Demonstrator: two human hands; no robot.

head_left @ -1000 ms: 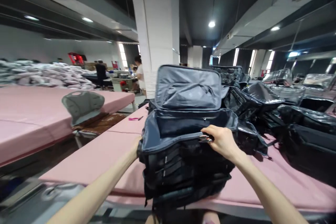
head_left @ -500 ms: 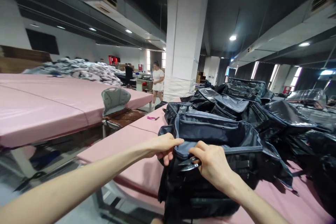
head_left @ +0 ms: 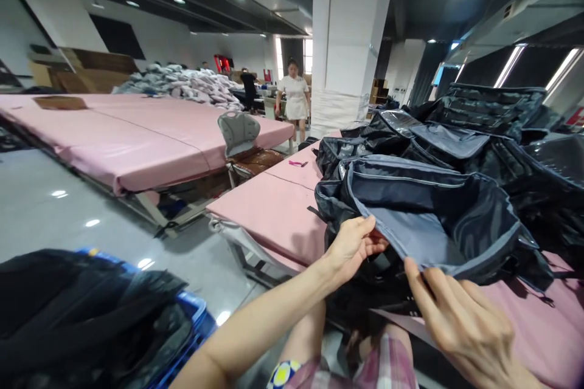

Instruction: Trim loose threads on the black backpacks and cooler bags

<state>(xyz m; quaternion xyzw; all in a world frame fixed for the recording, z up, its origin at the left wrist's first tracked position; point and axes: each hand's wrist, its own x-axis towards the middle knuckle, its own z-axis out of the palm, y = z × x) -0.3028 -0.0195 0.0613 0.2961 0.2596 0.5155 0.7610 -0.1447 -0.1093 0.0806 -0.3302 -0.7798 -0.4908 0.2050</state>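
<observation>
An open black bag (head_left: pixel 410 182) with a grey-blue lining stands at the table's near edge, its mouth facing up toward me. My left hand (head_left: pixel 358 246) pinches the piped rim at the near left corner, thumb on top. Farther right along the same rim, my right hand (head_left: pixel 465 316) has its index fingertip at the edge and the other fingers curled below. Its palm side is hidden, so I cannot see whether the small thread snips are still in it. A zip runs along the bag's far inner wall.
More black bags (head_left: pixel 456 140) are heaped behind and to the right on the pink table (head_left: pixel 274 200). A pink-handled tool (head_left: pixel 298 163) lies there. At lower left is a blue crate (head_left: pixel 198 316) of dark bags. A grey chair (head_left: pixel 238 134) and a person (head_left: pixel 293 97) are beyond.
My view has tilted down and turned left. Both hands have shifted along the rim, the right one farther from the left. The snips seen in my right hand are out of sight.
</observation>
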